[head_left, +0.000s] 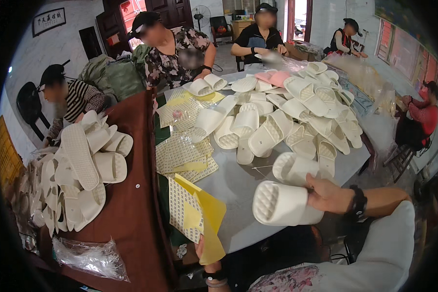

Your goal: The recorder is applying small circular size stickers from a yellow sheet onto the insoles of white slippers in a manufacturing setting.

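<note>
My right hand (328, 193) is closed on a pair of off-white slippers, held over the table's near right side. The nearer slipper (276, 202) has its quilted sole end toward the left; the other slipper (292, 168) lies just behind it. Low in the middle, my left hand (200, 247) grips a sheet of labels (184, 209) with a yellow backing (211, 219) curling up at its right. Most of the left fingers are hidden behind the sheet. Beyond it, more label sheets (182, 151) lie overlapping on the grey table (233, 194).
A big heap of off-white slippers (272, 131), with a pink pair (273, 78) among them, covers the table's far half. Another slipper pile (80, 170) sits on the brown cloth (131, 214) at left, near a clear plastic bag (92, 255). Several people sit or stand around.
</note>
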{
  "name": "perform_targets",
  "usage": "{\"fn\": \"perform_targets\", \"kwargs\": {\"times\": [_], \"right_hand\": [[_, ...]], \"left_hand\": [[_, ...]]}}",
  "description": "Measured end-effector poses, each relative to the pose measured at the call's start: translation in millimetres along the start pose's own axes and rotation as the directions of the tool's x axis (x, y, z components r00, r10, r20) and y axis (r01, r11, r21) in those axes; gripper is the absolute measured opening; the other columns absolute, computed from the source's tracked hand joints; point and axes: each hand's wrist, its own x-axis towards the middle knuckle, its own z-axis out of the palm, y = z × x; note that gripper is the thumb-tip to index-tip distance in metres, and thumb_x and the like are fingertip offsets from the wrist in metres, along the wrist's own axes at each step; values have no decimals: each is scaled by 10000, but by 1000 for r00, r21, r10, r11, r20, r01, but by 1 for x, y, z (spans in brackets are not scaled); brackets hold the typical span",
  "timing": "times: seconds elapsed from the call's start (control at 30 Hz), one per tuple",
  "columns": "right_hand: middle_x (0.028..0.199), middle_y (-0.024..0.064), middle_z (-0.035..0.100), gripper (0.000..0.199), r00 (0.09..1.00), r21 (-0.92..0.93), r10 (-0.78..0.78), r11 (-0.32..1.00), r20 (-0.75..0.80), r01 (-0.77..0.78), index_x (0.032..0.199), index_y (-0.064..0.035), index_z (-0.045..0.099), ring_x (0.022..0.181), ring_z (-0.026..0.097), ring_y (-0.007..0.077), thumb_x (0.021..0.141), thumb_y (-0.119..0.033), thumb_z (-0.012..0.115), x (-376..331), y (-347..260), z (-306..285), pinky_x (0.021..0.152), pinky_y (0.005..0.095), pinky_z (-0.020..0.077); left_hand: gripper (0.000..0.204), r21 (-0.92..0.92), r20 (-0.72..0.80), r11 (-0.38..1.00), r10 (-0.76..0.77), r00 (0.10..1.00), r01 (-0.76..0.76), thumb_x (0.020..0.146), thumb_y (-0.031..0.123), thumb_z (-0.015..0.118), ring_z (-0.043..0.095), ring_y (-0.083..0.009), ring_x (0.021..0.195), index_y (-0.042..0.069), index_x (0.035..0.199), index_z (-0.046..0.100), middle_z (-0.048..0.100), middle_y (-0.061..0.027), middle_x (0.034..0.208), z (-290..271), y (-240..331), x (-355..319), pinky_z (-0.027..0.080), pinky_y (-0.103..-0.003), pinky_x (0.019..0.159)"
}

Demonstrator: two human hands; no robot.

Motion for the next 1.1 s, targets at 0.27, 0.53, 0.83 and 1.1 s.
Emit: {"fn": "perform_targets", "kwargs": {"times": [0.27, 0.53, 0.83, 1.1], "right_hand": [[1137, 216, 411, 274, 924, -69, 222, 975, 311, -211, 1064, 95, 345, 1060, 448, 283, 883, -107, 386, 55, 44, 8, 937, 376, 395], [1173, 174, 416, 401, 700, -779, -399, -64, 592, 623, 1119, -12, 432, 825, 566, 219, 794, -182, 592, 58, 37, -55, 653, 305, 467], [1278, 266, 285, 701, 740, -773, -270, -390, 616, 501, 1235, 21, 347, 1100, 343, 420, 677, -235, 685, 30, 51, -94, 949, 426, 296], [1234, 207, 362, 527, 592, -721, -413, -377, 692, 581, 1148, -3, 444, 1049, 382, 384, 705, -215, 637, 55, 76, -91, 891, 432, 343]], "left_hand": [[410, -266, 123, 959, -61, 991, 92, 821, 101, 533, 545, -200, 947, 10, 1202, 409, 536, -95, 1093, 50, 42, -6, 432, -306, 825], [461, -261, 154, 947, -151, 976, 188, 811, 59, 536, 513, -223, 1032, -5, 1234, 365, 495, -109, 1174, 55, 43, -3, 402, -337, 891], [396, -40, 282, 971, -217, 934, 238, 809, 28, 544, 542, -210, 976, -29, 1182, 421, 541, -121, 1099, 84, 44, -16, 421, -348, 870], [384, 307, 281, 921, -328, 902, 240, 816, 99, 580, 520, -155, 957, -40, 1152, 458, 542, -88, 1076, 166, 36, -22, 413, -297, 836]]}}
